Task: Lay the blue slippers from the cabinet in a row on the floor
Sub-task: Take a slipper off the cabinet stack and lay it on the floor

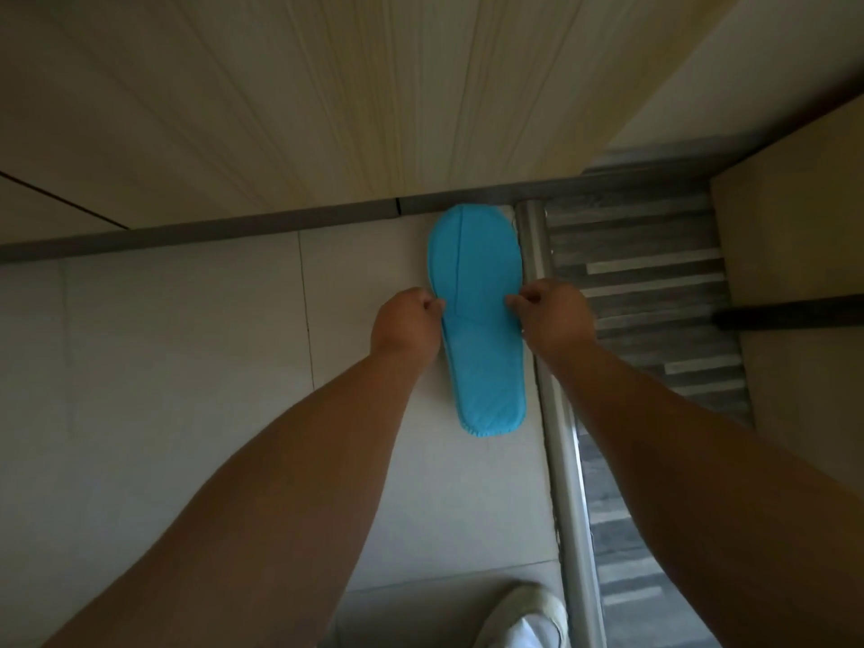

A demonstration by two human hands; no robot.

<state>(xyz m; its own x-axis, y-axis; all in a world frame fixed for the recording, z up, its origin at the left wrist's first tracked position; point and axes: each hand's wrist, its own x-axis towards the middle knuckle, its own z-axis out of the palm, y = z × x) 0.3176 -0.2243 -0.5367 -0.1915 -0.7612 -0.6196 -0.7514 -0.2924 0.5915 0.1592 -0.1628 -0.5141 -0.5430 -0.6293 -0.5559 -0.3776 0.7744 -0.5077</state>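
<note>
One bright blue slipper (474, 320) lies flat on the pale floor (187, 343), long and narrow, its rounded far end touching the grey skirting (234, 231), its near end edged with a crinkled seam. A stitched line runs lengthwise down the far half. The left hand (406, 322) pinches the slipper's left edge, fingers (432, 305) curled tight on the fabric; the right hand (554, 315) does the same on the right edge. A metal strip (561, 460) runs just right of the slipper, striped grey flooring (654, 282) beyond. A white shoe (528, 619) shows near.
</note>
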